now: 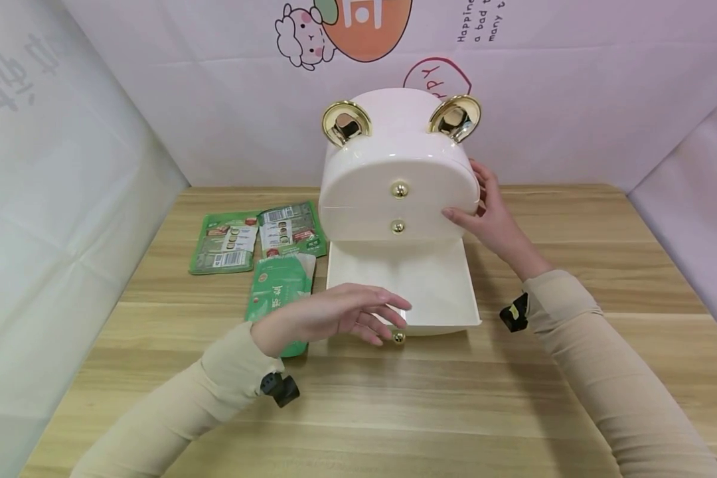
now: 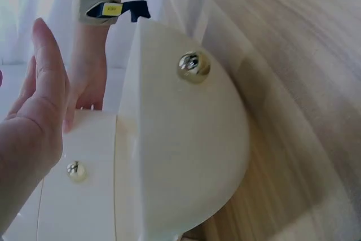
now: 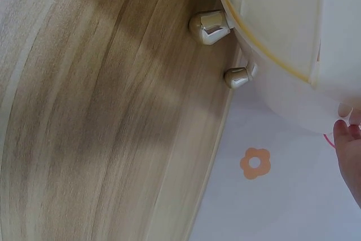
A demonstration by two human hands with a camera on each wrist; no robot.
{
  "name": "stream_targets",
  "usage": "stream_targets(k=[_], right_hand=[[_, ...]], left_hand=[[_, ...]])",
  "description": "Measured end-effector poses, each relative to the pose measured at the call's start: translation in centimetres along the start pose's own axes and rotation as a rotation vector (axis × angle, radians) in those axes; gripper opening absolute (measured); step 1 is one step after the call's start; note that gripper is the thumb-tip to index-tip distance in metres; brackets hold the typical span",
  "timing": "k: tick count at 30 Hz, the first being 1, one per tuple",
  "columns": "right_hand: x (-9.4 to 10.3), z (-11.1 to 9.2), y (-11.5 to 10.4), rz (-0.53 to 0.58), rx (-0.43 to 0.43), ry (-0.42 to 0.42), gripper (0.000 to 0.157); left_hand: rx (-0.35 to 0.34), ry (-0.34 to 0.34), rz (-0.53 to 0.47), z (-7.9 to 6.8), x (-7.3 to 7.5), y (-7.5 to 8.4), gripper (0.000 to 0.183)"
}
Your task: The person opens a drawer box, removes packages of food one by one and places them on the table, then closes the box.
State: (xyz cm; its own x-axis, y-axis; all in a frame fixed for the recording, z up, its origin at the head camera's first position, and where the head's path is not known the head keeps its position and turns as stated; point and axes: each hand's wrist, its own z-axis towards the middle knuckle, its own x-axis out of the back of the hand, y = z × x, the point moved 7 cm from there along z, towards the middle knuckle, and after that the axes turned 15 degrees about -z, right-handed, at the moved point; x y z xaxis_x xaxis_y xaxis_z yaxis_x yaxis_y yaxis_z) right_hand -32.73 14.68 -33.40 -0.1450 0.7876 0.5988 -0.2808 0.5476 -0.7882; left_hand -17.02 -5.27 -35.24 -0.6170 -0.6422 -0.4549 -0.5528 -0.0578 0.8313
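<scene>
A white drawer box (image 1: 364,189) with two gold ears and gold knobs stands on the table. Its bottom drawer (image 1: 418,279) is pulled out, and its bare inside shows. My right hand (image 1: 496,219) holds the box's right side, thumb at the front edge and fingers round the side; in the right wrist view only part of this hand (image 3: 352,153) shows. Over the drawer's front left hovers my left hand (image 1: 346,312), fingers loosely extended and nothing in it. The left wrist view shows the drawer front (image 2: 186,139) with its gold knob (image 2: 194,67) beside that hand (image 2: 39,105).
Left of the box lie two green printed packets (image 1: 224,242) (image 1: 293,229) and a plain green pouch (image 1: 271,285), partly hidden by the left hand and wrist. The wooden table (image 1: 424,411) meets a printed white cloth (image 1: 245,119) behind.
</scene>
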Motion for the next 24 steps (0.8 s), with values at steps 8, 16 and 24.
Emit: stream_targets(k=[8,16,24], right_hand=[[0.0,0.0,0.0,-0.004,0.0,0.001,0.086],[0.0,0.0,-0.1,0.01,0.007,0.004,0.085],[-0.1,0.0,-0.1,0.014,0.004,0.002,0.087]], left_hand=[[0.1,-0.12,0.088,0.4,-0.8,-2.0,0.047],[0.176,-0.118,0.061,1.3,-0.6,-5.0,0.044],[0.243,-0.042,-0.041,2.2,0.3,-7.9,0.043]])
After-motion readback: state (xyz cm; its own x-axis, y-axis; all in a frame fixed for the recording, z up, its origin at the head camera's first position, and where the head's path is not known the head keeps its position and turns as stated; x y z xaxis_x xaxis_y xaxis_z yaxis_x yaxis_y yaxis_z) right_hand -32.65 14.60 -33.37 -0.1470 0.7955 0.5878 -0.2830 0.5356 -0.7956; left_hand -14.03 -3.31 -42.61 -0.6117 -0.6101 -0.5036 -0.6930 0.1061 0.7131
